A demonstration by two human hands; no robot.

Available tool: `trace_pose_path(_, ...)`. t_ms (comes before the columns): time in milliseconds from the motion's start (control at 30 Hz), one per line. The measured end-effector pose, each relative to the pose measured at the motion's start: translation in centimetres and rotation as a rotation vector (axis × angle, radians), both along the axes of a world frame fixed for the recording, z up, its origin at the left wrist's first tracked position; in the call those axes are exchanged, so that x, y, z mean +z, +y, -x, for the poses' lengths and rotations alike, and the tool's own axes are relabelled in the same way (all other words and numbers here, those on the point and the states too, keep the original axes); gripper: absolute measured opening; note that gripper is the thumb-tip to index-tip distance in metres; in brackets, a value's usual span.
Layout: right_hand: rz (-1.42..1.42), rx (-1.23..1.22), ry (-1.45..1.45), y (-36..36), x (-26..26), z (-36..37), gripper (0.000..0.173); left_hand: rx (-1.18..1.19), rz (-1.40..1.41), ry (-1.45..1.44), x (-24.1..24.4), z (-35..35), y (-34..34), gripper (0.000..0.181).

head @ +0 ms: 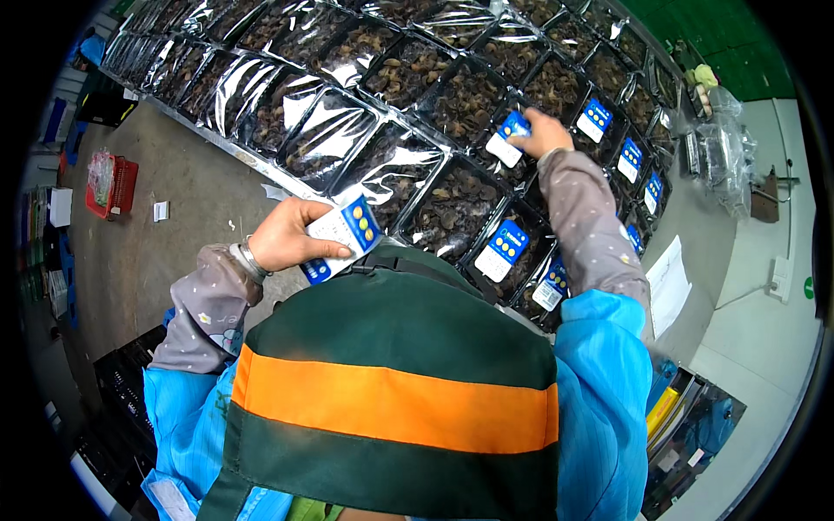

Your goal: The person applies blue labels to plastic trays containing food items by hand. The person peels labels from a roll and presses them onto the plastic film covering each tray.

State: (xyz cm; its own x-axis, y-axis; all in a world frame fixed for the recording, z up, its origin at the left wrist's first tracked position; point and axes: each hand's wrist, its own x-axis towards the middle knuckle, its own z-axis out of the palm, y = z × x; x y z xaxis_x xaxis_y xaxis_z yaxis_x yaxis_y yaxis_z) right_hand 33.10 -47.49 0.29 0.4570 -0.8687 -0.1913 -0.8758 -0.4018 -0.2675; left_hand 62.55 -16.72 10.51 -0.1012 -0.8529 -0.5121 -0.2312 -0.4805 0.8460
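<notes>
My left hand [290, 236] grips a stack of blue-and-white labels [345, 231] beside the table's near edge. Over on the right, my right hand [544, 133] has thumb and fingers on one blue-and-white label [508, 139], which lies against a film-wrapped black tray; whether it is stuck down I cannot tell. Rows of such trays, holding dark wood ear mushrooms [456, 202], cover the table. Several trays at the right bear labels, among them one label [502, 250] near me and another [594, 120] beyond my right hand. The trays at the left show only shiny clear film [332, 143].
A red plastic basket [120, 185] stands on the floor at the left, near a small white object [161, 210]. Clear plastic bags [723, 150] lie beyond the table's right end. A white paper sheet [669, 286] is at the right, and dark crates [124, 384] are at the lower left.
</notes>
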Motion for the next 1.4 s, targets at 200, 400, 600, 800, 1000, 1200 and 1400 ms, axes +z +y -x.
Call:
trace_pose_path(200, 0.182, 0.025, -0.300, 9.3, 4.4, -2.2, 0.059, 0.023, 0.322, -0.020, 0.0, 1.8, -0.9, 0.026)
trace_pose_path(400, -0.964, 0.072, -1.043, 20.2, 7.1, -6.4, 0.017, 0.161, 0.222, -0.035, -1.1, 3.8, -1.6, 0.018)
trace_pose_path(600, -0.492, 0.139, -0.885, 9.6, 5.2, -7.7, 0.018, 0.167, 0.214, -0.154, -1.0, 1.5, 1.0, 0.026)
trace_pose_path(800, 0.042, 0.046, -0.134, -2.6, -0.3, -9.9, 0.061, 0.141, 0.108, -0.036, -0.5, -0.4, 1.7, 0.024)
trace_pose_path(1000, 0.219, 0.035, -0.429, 7.3, 1.7, -9.6, 0.064, 0.135, 0.397, -0.150, -1.5, -0.1, 1.5, 0.019)
trace_pose_path(1200, -1.134, 0.051, -0.982, 21.9, 6.8, -9.5, 0.022, 0.246, 0.301, -0.033, -2.5, 1.6, 1.0, 0.019)
trace_pose_path(1400, -0.606, -0.131, -0.860, 16.2, 5.4, -5.2, 0.015, 0.069, 0.091, -0.016, -2.0, -0.6, 3.4, 0.023)
